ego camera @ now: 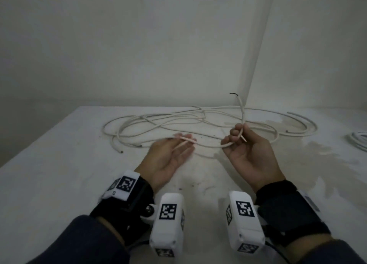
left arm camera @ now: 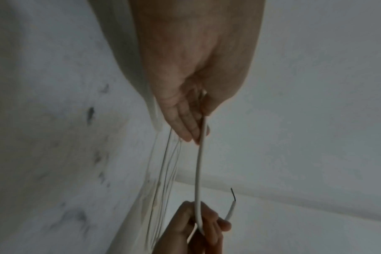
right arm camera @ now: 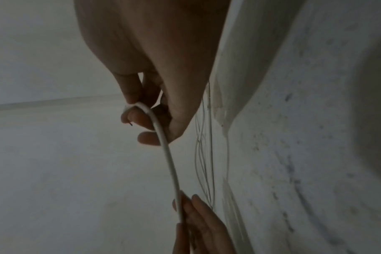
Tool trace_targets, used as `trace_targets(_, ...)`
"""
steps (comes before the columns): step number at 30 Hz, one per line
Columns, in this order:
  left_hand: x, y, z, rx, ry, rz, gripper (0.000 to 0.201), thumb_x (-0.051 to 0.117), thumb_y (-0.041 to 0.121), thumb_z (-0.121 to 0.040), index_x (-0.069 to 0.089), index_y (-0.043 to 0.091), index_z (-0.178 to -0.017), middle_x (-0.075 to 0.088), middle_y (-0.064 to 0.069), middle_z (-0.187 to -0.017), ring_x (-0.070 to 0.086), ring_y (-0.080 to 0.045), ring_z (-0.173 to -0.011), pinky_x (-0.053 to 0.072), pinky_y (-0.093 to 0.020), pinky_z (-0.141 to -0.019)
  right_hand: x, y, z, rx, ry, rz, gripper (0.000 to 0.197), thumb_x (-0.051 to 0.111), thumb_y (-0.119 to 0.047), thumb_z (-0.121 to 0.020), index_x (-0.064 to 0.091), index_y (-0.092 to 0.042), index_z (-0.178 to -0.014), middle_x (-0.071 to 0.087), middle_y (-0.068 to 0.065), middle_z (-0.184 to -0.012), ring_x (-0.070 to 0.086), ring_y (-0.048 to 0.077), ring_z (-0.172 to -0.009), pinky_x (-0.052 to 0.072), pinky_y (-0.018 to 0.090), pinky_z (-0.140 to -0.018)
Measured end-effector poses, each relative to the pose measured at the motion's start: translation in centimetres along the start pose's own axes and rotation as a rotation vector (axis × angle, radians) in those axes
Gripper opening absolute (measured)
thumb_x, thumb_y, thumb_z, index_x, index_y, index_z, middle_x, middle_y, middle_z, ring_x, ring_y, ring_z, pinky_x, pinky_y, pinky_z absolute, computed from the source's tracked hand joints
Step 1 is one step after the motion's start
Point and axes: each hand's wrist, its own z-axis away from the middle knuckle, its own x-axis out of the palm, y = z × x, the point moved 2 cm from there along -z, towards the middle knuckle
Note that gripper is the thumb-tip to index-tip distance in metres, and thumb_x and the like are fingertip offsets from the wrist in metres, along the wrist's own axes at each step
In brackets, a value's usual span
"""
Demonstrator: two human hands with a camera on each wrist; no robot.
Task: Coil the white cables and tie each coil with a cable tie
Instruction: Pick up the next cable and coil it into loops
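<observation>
A white cable [ego camera: 242,116] runs between my two hands above the white table [ego camera: 59,174]. My right hand [ego camera: 236,138] grips it near its end, fingers curled round a bend. The free end stands up past the fingers and finishes in a bare black wire tip [ego camera: 234,93]. My left hand [ego camera: 186,142] is palm up with its fingers nearly straight. In the left wrist view the cable [left arm camera: 198,171] passes between its thumb and fingers [left arm camera: 185,127]. The right wrist view shows the same cable [right arm camera: 171,163] arching from my right hand [right arm camera: 146,120] to the left fingertips [right arm camera: 194,211].
A loose tangle of several white cables [ego camera: 158,122] sprawls across the far half of the table, up to the wall. A coiled white cable [ego camera: 359,140] lies at the right edge of the view. The wall corner rises behind the tangle.
</observation>
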Motion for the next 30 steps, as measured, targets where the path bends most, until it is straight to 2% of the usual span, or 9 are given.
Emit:
trace_targets(3, -0.1, 0.9, -0.3, 0.15, 0.06, 0.119, 0.016, 0.042, 0.006, -0.1, 0.055, 0.003, -0.09, 0.063, -0.01, -0.069, 0.066, -0.019, -0.063, 0.061, -0.034, -0.065, 0.4, 0.4, 0.1, 0.034, 0.018, 0.083, 0.025, 0.053, -0.012, -0.08, 0.065, -0.011, -0.102, 0.041, 0.0, -0.058, 0.034, 0.011, -0.047, 0.042, 0.023, -0.048)
trace_targets(6, 0.3, 0.6, -0.5, 0.202, 0.083, 0.035, 0.017, 0.034, 0.004, -0.102, 0.05, 0.007, -0.095, 0.043, -0.004, -0.061, 0.045, -0.014, -0.051, 0.053, -0.025, -0.049, 0.3, 0.9, -0.1, 0.051, 0.063, 0.133, 0.04, 0.045, -0.007, -0.085, 0.063, -0.022, -0.117, 0.033, -0.001, -0.055, 0.026, 0.011, -0.043, 0.031, 0.021, -0.043)
trace_targets(9, 0.4, 0.1, -0.7, 0.187, 0.057, -0.081, 0.019, 0.031, 0.006, -0.102, 0.05, 0.008, -0.099, 0.035, 0.0, -0.057, 0.033, -0.009, -0.044, 0.036, -0.019, -0.039, 0.2, 1.2, 0.0, 0.097, 0.097, 0.209, 0.034, 0.048, -0.011, -0.081, 0.066, -0.012, -0.109, 0.03, -0.002, -0.055, 0.023, 0.01, -0.044, 0.025, 0.021, -0.045)
trace_targets(12, 0.3, -0.2, -0.7, 0.17, 0.016, -0.203, 0.021, 0.031, 0.008, -0.103, 0.052, 0.009, -0.1, 0.034, 0.0, -0.057, 0.028, -0.009, -0.045, 0.032, -0.02, -0.04, 0.3, 1.4, 0.1, 0.092, 0.129, 0.336, 0.023, 0.059, -0.028, -0.087, 0.068, -0.011, -0.098, 0.031, -0.004, -0.054, 0.023, 0.008, -0.044, 0.025, 0.02, -0.043)
trace_targets(14, 0.3, -0.4, -0.6, 0.159, -0.01, -0.263, 0.021, 0.033, 0.009, -0.103, 0.054, 0.009, -0.101, 0.033, 0.0, -0.057, 0.027, -0.01, -0.045, 0.031, -0.02, -0.04, 0.3, 1.6, 0.1, 0.061, 0.165, 0.456, 0.028, 0.07, -0.039, -0.081, 0.068, -0.012, -0.087, 0.031, -0.006, -0.052, 0.023, 0.008, -0.045, 0.025, 0.019, -0.042)
trace_targets(18, 0.3, -0.2, -0.5, 0.151, -0.033, -0.216, 0.018, 0.039, 0.012, -0.101, 0.056, 0.006, -0.101, 0.038, -0.001, -0.056, 0.031, -0.012, -0.044, 0.037, -0.022, -0.042, 0.0, 1.8, 0.0, -0.072, 0.171, 0.592, 0.017, 0.076, -0.007, -0.073, 0.064, -0.016, -0.064, 0.044, -0.01, -0.046, 0.03, 0.006, -0.044, 0.027, 0.019, -0.042)
trace_targets(21, 0.4, -0.2, -0.3, 0.138, -0.101, -0.267, 0.016, 0.051, 0.014, -0.096, 0.062, 0.003, -0.098, 0.047, -0.003, -0.063, 0.036, -0.01, -0.044, 0.04, -0.022, -0.043, -0.2, 1.5, 0.1, -0.175, 0.15, 0.763, 0.026, 0.072, 0.009, -0.068, 0.064, -0.015, -0.073, 0.057, 0.0, -0.057, 0.041, 0.011, -0.049, 0.034, 0.021, -0.046)
trace_targets(26, 0.4, -1.0, 0.1, 0.071, -0.266, -0.573, 0.011, 0.063, 0.004, -0.086, 0.07, 0.003, -0.095, 0.054, -0.016, -0.086, 0.047, -0.009, -0.05, 0.046, -0.018, -0.051, 0.0, 1.7, 0.6, -0.222, 0.048, 0.958, 0.035, 0.068, 0.017, -0.064, 0.062, -0.014, -0.079, 0.046, -0.004, -0.046, 0.041, 0.01, -0.045, 0.036, 0.022, -0.049)
trace_targets(30, 0.2, -1.3, 0.4, 0.029, -0.373, -0.625, 0.016, 0.066, -0.005, -0.081, 0.067, 0.005, -0.094, 0.066, -0.011, -0.081, 0.054, -0.013, -0.063, 0.049, -0.017, -0.056, 0.0, 2.0, 0.5, -0.192, -0.031, 0.924, 0.037, 0.082, 0.004, -0.06, 0.055, -0.014, -0.077, 0.047, -0.007, -0.049, 0.042, 0.009, -0.047, 0.04, 0.023, -0.051)
